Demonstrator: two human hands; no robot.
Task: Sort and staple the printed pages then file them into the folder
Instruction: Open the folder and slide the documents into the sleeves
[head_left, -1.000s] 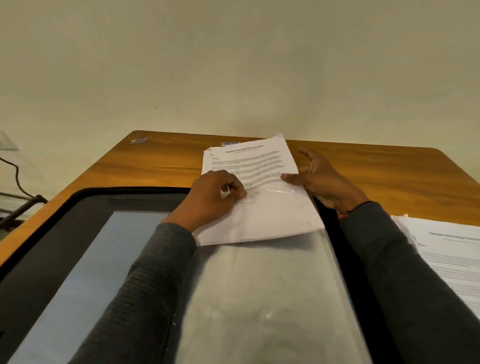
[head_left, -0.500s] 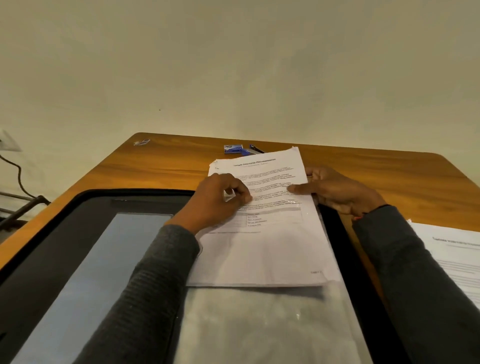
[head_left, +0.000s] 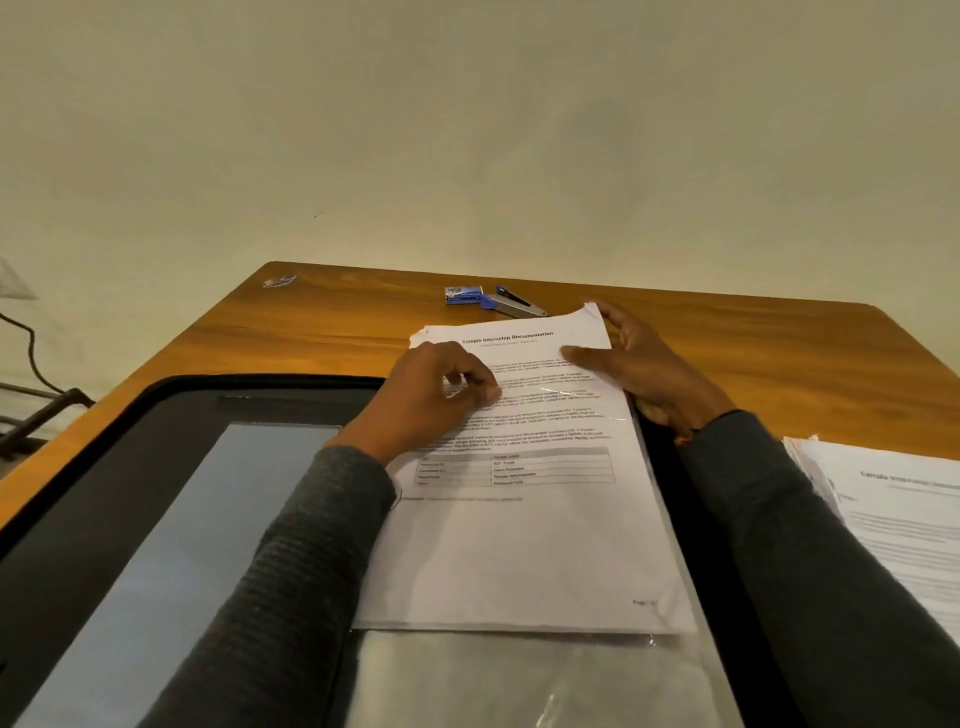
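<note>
The pages (head_left: 524, 545) lie in the middle of the frame on the right half of the open black folder (head_left: 130, 493), over a clear sleeve (head_left: 519, 680) that runs out of the bottom edge. Glare streaks cross the print, but where the sleeve's mouth sits is hard to make out. The left hand (head_left: 431, 400) rests on the pages' upper left with its fingers curled and thumb and forefinger tips together; whether they pinch film or paper cannot be told. The right hand (head_left: 649, 374) grips the pages' upper right edge, thumb on top and fingers behind the lifted corner. Above them on the table (head_left: 322, 332) a stapler (head_left: 514, 305) lies just beside a small blue box (head_left: 464, 295). A second stack (head_left: 898, 525) is cut off at the right edge, partly behind the sleeve of the right arm.
</note>
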